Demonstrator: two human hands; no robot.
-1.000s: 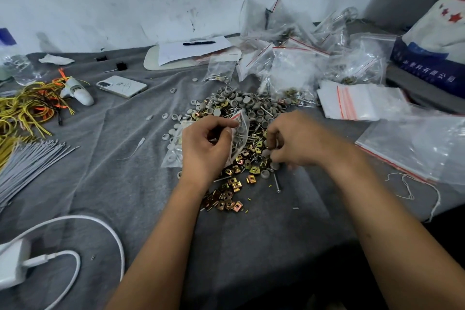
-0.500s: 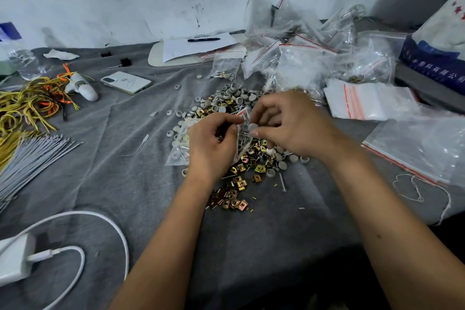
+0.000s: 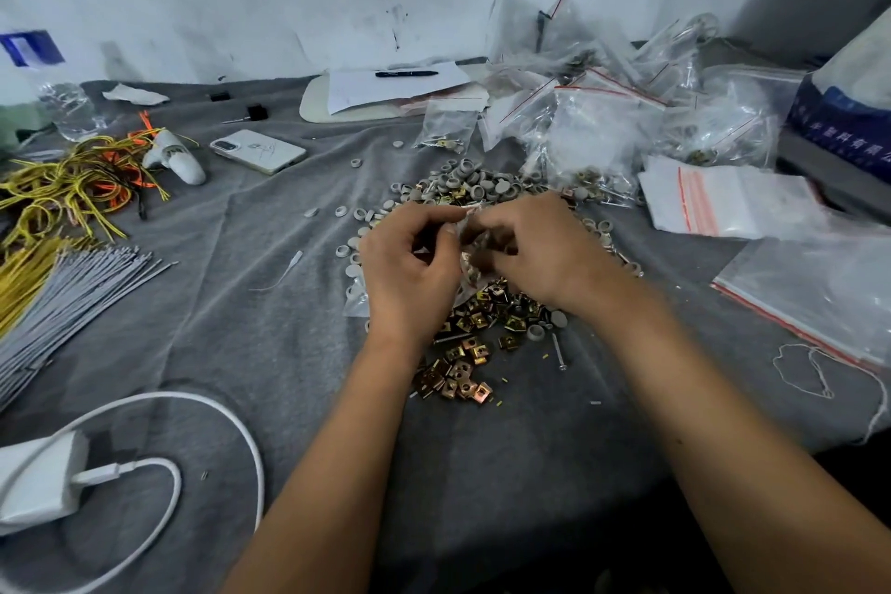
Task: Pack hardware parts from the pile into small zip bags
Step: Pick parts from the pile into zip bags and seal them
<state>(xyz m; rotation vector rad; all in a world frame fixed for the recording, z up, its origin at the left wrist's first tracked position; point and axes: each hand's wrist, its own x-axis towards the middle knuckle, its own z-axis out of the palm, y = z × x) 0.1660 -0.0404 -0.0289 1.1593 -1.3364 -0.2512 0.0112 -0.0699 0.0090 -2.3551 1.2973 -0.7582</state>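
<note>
Clear zip bag (image 3: 470, 251) pinched between left hand (image 3: 410, 265) and right hand (image 3: 540, 251); a slipping mouth risks spilling parts onto pile (image 3: 482, 338).

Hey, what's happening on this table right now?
A person is packing small hardware into zip bags. Both hands, left hand and right hand, pinch a small clear zip bag held just above the pile of hardware parts, grey caps and brass-coloured clips on the grey cloth. Filled bags are heaped at the back right, and a stack of empty bags lies to the right.
</note>
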